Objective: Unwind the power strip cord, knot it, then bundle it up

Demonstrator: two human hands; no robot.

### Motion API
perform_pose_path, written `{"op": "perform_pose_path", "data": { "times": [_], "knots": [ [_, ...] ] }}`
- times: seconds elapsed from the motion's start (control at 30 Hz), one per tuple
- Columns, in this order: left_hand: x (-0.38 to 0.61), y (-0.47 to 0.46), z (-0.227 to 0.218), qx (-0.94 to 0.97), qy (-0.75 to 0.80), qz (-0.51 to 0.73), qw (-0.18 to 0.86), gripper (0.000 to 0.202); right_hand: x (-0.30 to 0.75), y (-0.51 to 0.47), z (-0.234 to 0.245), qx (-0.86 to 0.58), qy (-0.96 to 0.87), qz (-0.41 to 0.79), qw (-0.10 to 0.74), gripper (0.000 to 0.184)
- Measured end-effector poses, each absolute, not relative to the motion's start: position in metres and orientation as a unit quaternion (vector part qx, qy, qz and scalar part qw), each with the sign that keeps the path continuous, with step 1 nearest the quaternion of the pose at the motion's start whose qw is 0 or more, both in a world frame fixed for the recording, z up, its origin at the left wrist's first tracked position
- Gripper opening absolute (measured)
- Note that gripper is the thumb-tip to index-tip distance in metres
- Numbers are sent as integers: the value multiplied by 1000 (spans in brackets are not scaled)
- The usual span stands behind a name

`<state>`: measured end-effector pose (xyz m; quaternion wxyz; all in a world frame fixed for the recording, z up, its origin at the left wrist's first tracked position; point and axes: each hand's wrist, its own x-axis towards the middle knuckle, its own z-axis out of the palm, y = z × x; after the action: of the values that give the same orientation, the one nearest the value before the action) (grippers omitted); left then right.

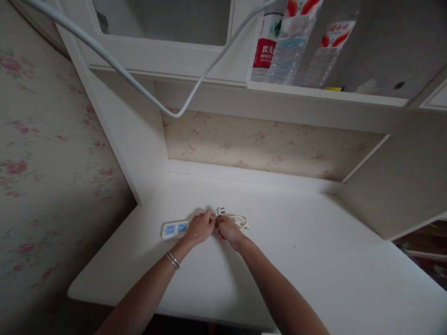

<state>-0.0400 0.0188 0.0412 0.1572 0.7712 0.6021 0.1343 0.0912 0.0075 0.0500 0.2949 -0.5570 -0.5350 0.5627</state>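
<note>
A white power strip (173, 228) with blue sockets lies on the white desk (314, 260). My left hand (200, 227) rests over the strip's right end, fingers curled closed around it or its cord. My right hand (227, 230) meets it from the right, fingers pinched on the coiled white cord (240, 220), whose plug (220, 211) sticks up just behind the fingertips. A bracelet sits on my left wrist.
Water bottles (289, 44) stand on the shelf above the desk at upper right. A thick white cable (139, 86) hangs in a loop across the cabinet front. Floral wallpaper (42, 177) covers the left wall. A side panel (398, 186) bounds the desk on the right.
</note>
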Motion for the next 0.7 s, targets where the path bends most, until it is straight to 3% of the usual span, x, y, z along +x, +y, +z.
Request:
{"op": "perform_pose_path", "data": {
  "times": [0.17, 0.3, 0.5, 0.7],
  "knots": [
    [-37, 12, 41, 765, 614, 145, 128, 23, 95, 5, 62, -591, -622, 469, 208, 16],
    [-33, 12, 40, 759, 627, 142, 102, 24, 105, -7, 83, -616, -683, 337, 202, 21],
    [-25, 13, 37, 745, 648, 141, 70, 30, 131, -10, 91, -526, -840, 6, 129, 29],
    [-20, 10, 39, 768, 623, 136, 58, 29, 141, -6, 74, -482, -866, 54, 123, 26]
  ]
}}
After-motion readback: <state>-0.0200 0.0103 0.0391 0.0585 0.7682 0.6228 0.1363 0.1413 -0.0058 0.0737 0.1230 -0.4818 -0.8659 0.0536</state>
